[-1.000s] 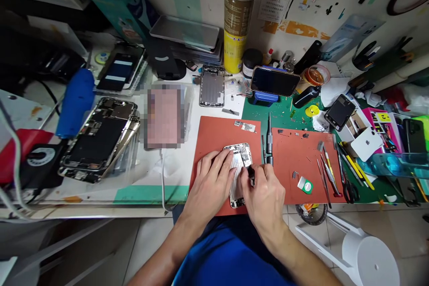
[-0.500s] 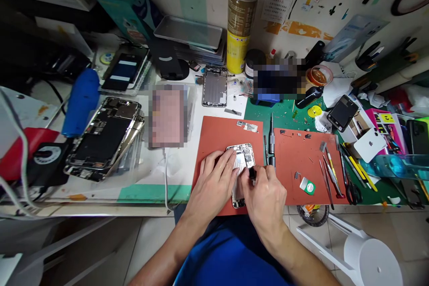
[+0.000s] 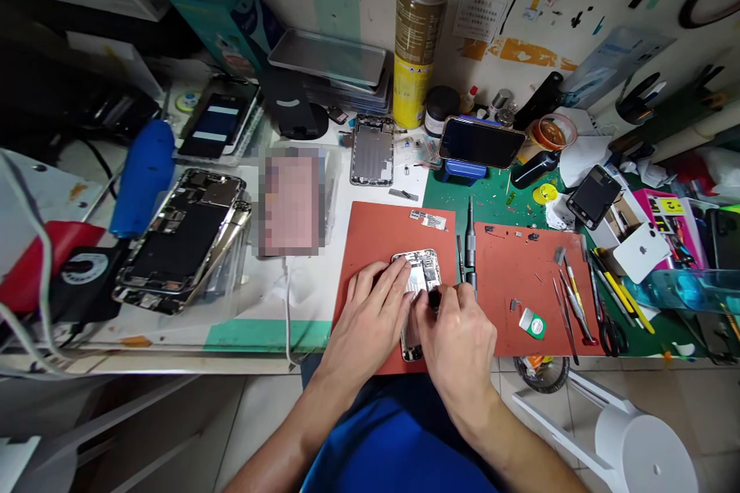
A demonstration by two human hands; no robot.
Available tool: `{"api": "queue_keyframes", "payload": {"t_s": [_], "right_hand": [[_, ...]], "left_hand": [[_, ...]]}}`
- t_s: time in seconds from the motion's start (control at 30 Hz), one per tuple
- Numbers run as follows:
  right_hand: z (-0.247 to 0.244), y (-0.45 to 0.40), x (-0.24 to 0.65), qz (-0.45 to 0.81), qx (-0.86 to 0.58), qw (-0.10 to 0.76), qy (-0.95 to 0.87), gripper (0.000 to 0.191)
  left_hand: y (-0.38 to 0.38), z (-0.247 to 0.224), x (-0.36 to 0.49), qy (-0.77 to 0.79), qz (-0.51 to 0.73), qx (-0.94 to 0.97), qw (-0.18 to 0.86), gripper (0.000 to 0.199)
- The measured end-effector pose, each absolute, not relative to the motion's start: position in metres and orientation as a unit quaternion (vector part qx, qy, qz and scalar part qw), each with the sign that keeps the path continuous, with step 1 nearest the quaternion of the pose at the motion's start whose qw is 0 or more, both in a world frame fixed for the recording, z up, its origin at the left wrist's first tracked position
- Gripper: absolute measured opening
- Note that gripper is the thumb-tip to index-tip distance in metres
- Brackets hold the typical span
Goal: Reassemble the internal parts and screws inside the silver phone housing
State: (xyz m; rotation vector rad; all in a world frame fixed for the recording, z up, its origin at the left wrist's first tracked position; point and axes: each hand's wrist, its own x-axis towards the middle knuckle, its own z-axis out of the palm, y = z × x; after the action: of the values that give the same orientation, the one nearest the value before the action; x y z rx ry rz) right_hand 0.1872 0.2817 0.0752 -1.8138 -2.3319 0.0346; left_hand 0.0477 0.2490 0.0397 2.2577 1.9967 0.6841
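Note:
An opened phone housing [image 3: 428, 263] with a silvery inside lies on the left orange mat [image 3: 361, 227]. My left hand [image 3: 373, 316] rests over its left side, fingers extended and lying flat across it. My right hand [image 3: 459, 331] is at the housing's right side with its fingers curled in a pinch. Something small and dark shows at those fingertips, too hidden to name. Both hands' fingertips nearly meet over the middle of the housing, covering part of it. A metal part [image 3: 428, 219] lies on the mat above the housing.
A screwdriver [image 3: 470, 235] lies right of the housing. Tweezers [image 3: 565, 320], scissors [image 3: 610, 335] and a green-white case [image 3: 533, 323] are farther right. Behind stand a spray can [image 3: 416, 46] and a propped phone [image 3: 482, 142]. Another opened phone [image 3: 182, 235] lies at the left.
The view has shifted slightly. Both hands stay in nearly the same place on the housing. The propped phone at the back, blurred out before, now shows clearly.

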Motion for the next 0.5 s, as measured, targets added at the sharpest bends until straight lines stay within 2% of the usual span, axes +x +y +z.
{"api": "queue_keyframes", "payload": {"t_s": [0.23,0.37,0.5], "right_hand": [[0.077,0.272,0.211,0.071,-0.575,0.181,-0.795,0.032],[0.080,0.273,0.237,0.156,-0.579,0.233,-0.766,0.029],[0.084,0.277,0.252,0.190,-0.591,0.248,-0.744,0.028]], "left_hand": [[0.248,0.045,0.047,0.648,0.225,0.726,0.058,0.045],[0.248,0.045,0.044,0.639,0.247,0.725,0.077,0.044],[0.243,0.050,0.042,0.612,0.273,0.737,0.088,0.046]]}}
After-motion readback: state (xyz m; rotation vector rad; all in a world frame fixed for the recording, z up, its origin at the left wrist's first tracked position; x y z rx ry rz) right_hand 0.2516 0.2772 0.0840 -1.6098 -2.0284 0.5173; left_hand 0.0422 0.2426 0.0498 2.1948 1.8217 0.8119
